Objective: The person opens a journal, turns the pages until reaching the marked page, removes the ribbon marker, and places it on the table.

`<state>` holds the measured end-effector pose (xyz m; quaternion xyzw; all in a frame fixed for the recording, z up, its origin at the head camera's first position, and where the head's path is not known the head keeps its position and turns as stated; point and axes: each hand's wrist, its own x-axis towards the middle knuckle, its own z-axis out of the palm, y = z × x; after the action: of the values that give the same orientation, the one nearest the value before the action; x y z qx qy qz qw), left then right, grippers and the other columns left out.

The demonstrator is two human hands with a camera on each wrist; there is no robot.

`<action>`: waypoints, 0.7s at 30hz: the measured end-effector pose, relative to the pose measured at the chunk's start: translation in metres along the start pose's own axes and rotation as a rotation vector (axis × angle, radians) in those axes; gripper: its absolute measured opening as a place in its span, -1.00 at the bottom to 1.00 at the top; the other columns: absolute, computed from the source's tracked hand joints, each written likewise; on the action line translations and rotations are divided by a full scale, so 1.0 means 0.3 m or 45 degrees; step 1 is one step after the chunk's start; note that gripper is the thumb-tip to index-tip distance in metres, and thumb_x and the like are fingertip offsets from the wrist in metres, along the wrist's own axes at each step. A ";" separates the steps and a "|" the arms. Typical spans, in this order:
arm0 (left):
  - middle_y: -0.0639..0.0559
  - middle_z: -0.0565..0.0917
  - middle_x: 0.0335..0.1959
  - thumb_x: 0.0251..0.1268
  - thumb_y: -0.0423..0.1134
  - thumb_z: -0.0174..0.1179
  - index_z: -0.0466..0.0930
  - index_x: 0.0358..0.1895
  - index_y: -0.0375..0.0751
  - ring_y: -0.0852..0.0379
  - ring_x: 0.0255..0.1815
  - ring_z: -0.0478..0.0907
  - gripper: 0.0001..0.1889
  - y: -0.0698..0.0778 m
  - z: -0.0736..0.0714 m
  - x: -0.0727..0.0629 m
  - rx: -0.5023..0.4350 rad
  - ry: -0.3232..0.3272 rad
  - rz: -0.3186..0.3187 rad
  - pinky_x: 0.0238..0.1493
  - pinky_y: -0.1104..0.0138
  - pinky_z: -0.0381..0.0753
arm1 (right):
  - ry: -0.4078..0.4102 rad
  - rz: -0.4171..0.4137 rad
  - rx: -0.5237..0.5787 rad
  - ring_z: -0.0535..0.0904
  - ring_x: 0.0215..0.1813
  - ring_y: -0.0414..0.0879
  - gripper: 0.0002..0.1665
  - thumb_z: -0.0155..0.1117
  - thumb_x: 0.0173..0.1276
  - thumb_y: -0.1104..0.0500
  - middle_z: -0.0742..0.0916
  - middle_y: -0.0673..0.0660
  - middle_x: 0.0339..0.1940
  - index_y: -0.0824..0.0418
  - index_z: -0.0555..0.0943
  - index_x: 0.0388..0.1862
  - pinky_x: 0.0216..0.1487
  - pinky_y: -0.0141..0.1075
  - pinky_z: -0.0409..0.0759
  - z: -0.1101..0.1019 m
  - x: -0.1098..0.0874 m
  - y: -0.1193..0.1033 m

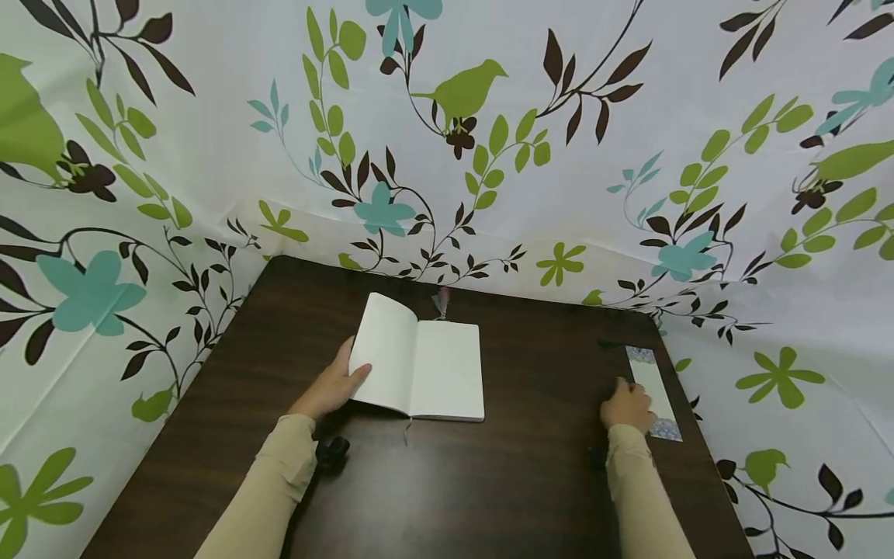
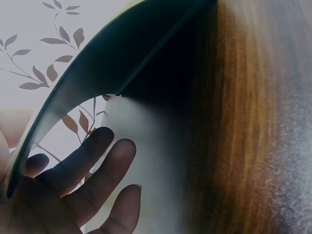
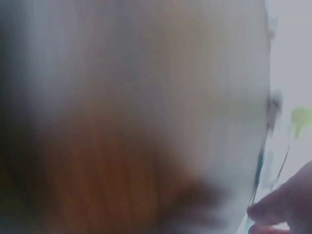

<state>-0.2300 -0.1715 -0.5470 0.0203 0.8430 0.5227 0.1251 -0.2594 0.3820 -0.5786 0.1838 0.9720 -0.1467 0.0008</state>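
Observation:
An open notebook with blank white pages lies on the dark wooden table. My left hand holds its raised left side, thumb on the page and fingers behind the cover. In the left wrist view the dark cover curves above the spread fingers. At the right, my right hand is at the left edge of a pale paper strip with blue patterned ends, like a bookmark. Its fingers are bent; the blurred right wrist view does not show whether they pinch the strip.
A tassel lies at the notebook's top edge, and a thin ribbon hangs from its bottom. The dark table meets a cloth printed with leaves and birds behind and at both sides.

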 end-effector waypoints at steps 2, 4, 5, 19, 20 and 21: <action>-0.43 0.00 0.60 0.63 -0.05 -0.01 -0.35 0.65 -0.23 -0.37 0.53 0.13 -0.17 0.007 -0.002 -0.001 0.008 -0.007 -0.004 0.43 -0.23 0.17 | 0.025 -0.160 0.074 0.25 0.37 0.50 -0.41 0.01 0.48 0.29 0.35 0.48 0.40 0.33 0.33 0.47 0.18 0.46 0.27 0.036 -0.046 -0.098; -0.43 0.03 0.59 0.63 -0.06 0.00 -0.34 0.64 -0.24 -0.36 0.50 0.18 -0.17 0.006 0.000 -0.002 0.006 -0.009 0.000 0.41 -0.22 0.20 | 0.011 -0.355 0.142 0.26 0.42 0.43 -0.44 0.09 0.52 0.28 0.37 0.41 0.45 0.29 0.38 0.47 0.22 0.43 0.27 0.072 -0.092 -0.201; -0.44 0.05 0.58 0.63 -0.06 0.00 -0.33 0.64 -0.23 -0.36 0.49 0.20 -0.17 0.007 0.000 -0.004 0.003 -0.009 0.003 0.40 -0.22 0.22 | -0.008 -0.454 0.183 0.26 0.44 0.39 -0.45 0.14 0.53 0.27 0.38 0.37 0.47 0.27 0.40 0.46 0.24 0.42 0.28 0.085 -0.114 -0.254; -0.49 0.22 0.48 0.62 -0.14 0.02 -0.25 0.63 -0.25 -0.30 0.30 0.42 -0.22 0.003 0.012 -0.027 -0.007 0.012 0.044 0.27 -0.16 0.37 | -0.498 -1.006 0.147 0.20 0.58 0.20 -0.07 0.51 0.27 0.05 0.30 0.22 0.61 0.19 0.33 0.56 0.39 0.37 0.19 0.173 -0.258 -0.552; -0.49 0.24 0.48 0.62 -0.15 0.02 -0.25 0.63 -0.25 -0.29 0.28 0.44 -0.23 0.006 0.012 -0.026 -0.007 0.013 0.050 0.26 -0.15 0.38 | -0.498 -0.999 0.141 0.23 0.57 0.19 -0.06 0.53 0.24 0.06 0.31 0.22 0.61 0.19 0.35 0.55 0.38 0.37 0.19 0.173 -0.256 -0.552; -0.50 0.23 0.48 0.62 -0.16 0.01 -0.24 0.63 -0.25 -0.29 0.28 0.43 -0.23 0.010 0.011 -0.025 -0.009 0.014 0.056 0.26 -0.15 0.37 | -0.492 -0.995 0.152 0.24 0.57 0.20 -0.05 0.56 0.20 0.07 0.32 0.22 0.60 0.19 0.36 0.54 0.37 0.38 0.20 0.173 -0.254 -0.552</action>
<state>-0.2222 -0.1686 -0.5442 0.0356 0.8412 0.5284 0.1089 -0.2504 0.1927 -0.5769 -0.2286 0.9403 -0.2234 0.1166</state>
